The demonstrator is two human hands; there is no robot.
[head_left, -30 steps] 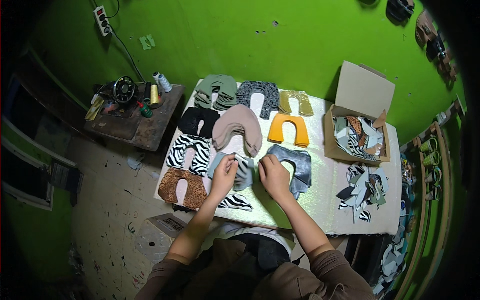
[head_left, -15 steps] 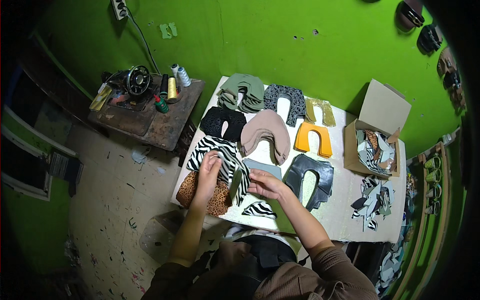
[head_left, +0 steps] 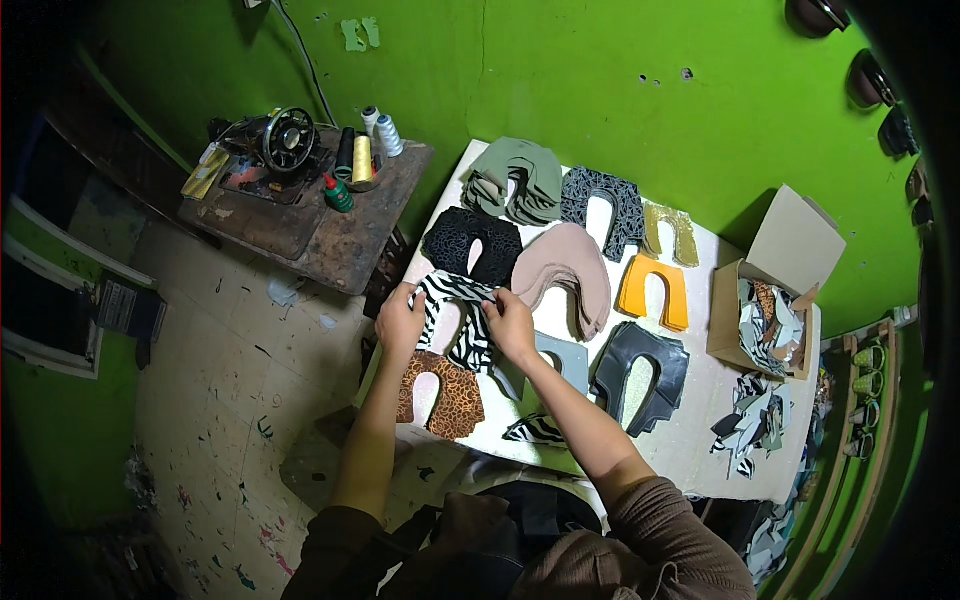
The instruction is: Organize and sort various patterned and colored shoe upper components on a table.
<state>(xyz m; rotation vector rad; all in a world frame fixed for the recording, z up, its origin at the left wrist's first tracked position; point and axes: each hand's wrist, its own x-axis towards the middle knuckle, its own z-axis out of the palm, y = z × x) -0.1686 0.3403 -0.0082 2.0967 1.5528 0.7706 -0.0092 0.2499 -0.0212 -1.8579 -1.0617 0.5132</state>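
Note:
My left hand (head_left: 400, 322) and my right hand (head_left: 512, 326) grip the two sides of a zebra-print U-shaped piece (head_left: 455, 287), fingers closed on its upper edge. It lies over or just above the left part of the table; whether more layers sit beneath it I cannot tell. Below it are leopard-print U-shaped pieces (head_left: 460, 402), and beyond it a stack of black patterned ones (head_left: 445, 240). Right of my right hand lies a grey piece (head_left: 572, 362), partly hidden by my forearm. A zebra-print offcut (head_left: 530, 429) rests near the table's front edge.
Stacks of green (head_left: 520, 160), beige (head_left: 560, 255), orange (head_left: 634, 290) and glossy black (head_left: 615, 372) U-shaped pieces cover the table. On the right stand a cardboard box (head_left: 732, 320) of scraps and a scrap pile (head_left: 755, 415). A sewing machine (head_left: 285, 140) occupies another table at left.
Both hands have moved up onto the zebra-print piece's top edge. It now lies spread as a U, uncovering more of the leopard-print pieces. The whole view has shifted slightly.

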